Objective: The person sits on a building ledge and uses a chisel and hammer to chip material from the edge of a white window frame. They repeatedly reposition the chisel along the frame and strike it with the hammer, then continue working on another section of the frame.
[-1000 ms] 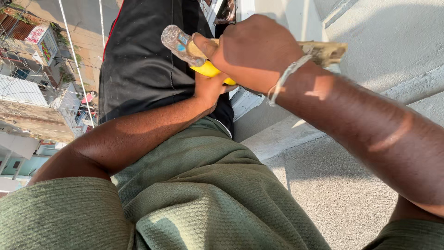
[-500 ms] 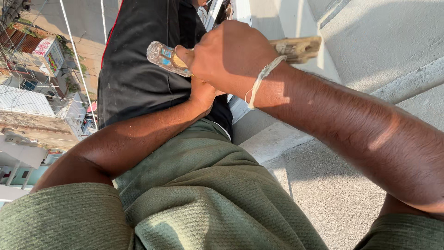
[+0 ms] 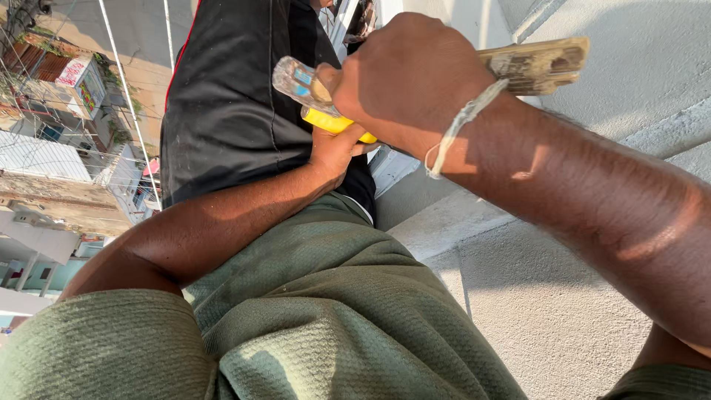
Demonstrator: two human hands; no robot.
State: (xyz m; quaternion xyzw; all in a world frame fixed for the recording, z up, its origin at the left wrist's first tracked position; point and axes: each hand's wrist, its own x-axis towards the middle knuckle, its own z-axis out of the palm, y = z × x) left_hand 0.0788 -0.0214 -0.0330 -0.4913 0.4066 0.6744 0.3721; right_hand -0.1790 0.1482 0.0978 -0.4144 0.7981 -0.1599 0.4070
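Right hand [image 3: 411,74] clenched in a tight fist around a worn wooden handle [image 3: 537,65], butt end jutting out past the wrist side, pale string bracelet [image 3: 459,126] looped at the wrist. Beyond the knuckles, a clear-wrapped tool end [image 3: 296,80] poking out from the fist. Left hand [image 3: 335,148] just beneath, fingers curled shut on a yellow piece [image 3: 332,123] (mostly hidden behind the fist), touching the underside of the right hand. Behind the fingers, black fabric [image 3: 229,104]; below both forearms, green shirt [image 3: 326,311]. Off the right forearm, grey plastered wall [image 3: 563,296].
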